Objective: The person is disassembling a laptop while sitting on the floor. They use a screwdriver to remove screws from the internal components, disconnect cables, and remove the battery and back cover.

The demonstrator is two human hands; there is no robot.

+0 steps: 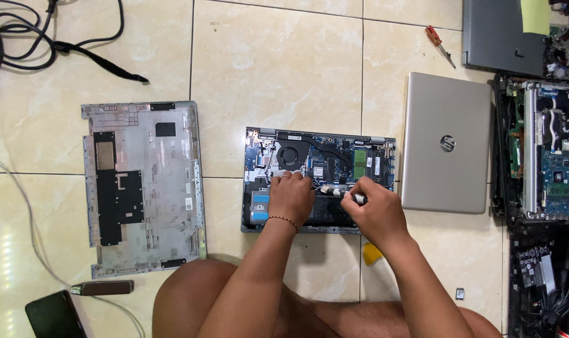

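An opened laptop (pixel 322 156) lies on the tiled floor with its fan, circuit board and battery exposed. My left hand (pixel 290 197) rests flat on the battery area, fingers toward the board, a thin bracelet on the wrist. My right hand (pixel 373 209) is closed around a small silver-and-black screwdriver (pixel 353 196), its tip pointing left at the board's lower edge. Both hands cover much of the battery.
The laptop's removed bottom cover (pixel 143 188) lies to the left. A closed silver laptop (pixel 446 144) sits right of the open one, with other dismantled laptops (pixel 547 156) beyond. A red-handled screwdriver (pixel 438 42), black cables (pixel 59 44), a dark phone (pixel 54 316) and a yellow pick (pixel 371 253) lie around.
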